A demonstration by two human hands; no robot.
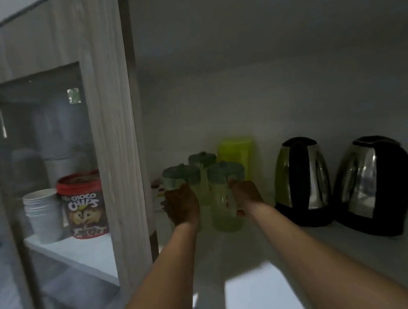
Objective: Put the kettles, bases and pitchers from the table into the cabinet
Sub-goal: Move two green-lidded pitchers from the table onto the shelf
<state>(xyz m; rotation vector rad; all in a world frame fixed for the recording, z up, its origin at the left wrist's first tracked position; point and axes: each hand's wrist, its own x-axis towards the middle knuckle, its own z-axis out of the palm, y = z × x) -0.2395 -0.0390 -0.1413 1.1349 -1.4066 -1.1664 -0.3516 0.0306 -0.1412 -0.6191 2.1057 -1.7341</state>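
Both arms reach deep into the open cabinet. My left hand (182, 205) grips a clear pitcher with a green lid (179, 174) at the shelf's left. My right hand (244, 195) holds a second green-lidded pitcher (225, 177) beside it. A third such pitcher (202, 158) stands just behind them, and a yellow-green pitcher (236, 152) stands at the back. To the right, two steel-and-black kettles (301, 181) (374, 186) sit on their black bases on the white shelf (268, 289). The image is blurred.
A wooden cabinet post (117, 136) stands left of my arms. Behind a glass door, the neighbouring shelf holds stacked white paper cups (43, 214) and a Choco Chips tub (83, 206). The shelf front between my arms and the kettles is bare.
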